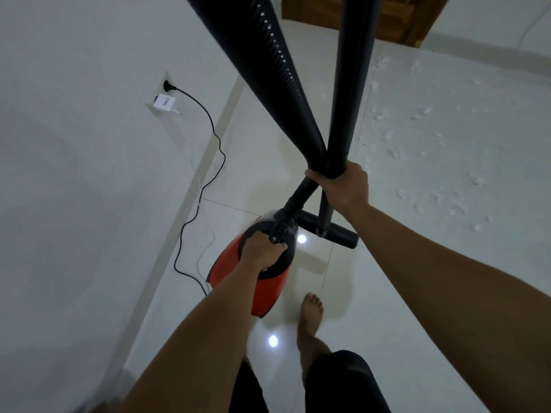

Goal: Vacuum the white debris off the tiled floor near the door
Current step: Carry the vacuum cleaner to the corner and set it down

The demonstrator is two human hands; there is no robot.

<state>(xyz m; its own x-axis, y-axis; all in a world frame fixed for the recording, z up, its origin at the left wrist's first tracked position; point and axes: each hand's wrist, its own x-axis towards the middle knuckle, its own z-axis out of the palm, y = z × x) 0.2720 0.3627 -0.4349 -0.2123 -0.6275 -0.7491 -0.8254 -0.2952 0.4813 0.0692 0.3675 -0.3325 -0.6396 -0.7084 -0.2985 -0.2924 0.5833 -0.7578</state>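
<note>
The left grip (262, 252) is curled round the handle of the vacuum (269, 289). The right grip (346, 186) clamps hose (283, 73) and wand (353, 84) together in one crossed bundle, so either could slide loose and drop the nozzle (328, 231) near the bare foot (311, 308). The debris (417, 150) lies scattered on the tiles to the right, towards the door (357, 13); stepping in may spread it, and the cord (205, 180) from the wall could snag.

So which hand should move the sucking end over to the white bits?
Right. The right hand grips the black wand, and the white debris lies on that side. The left hand holds the red vacuum.
</note>
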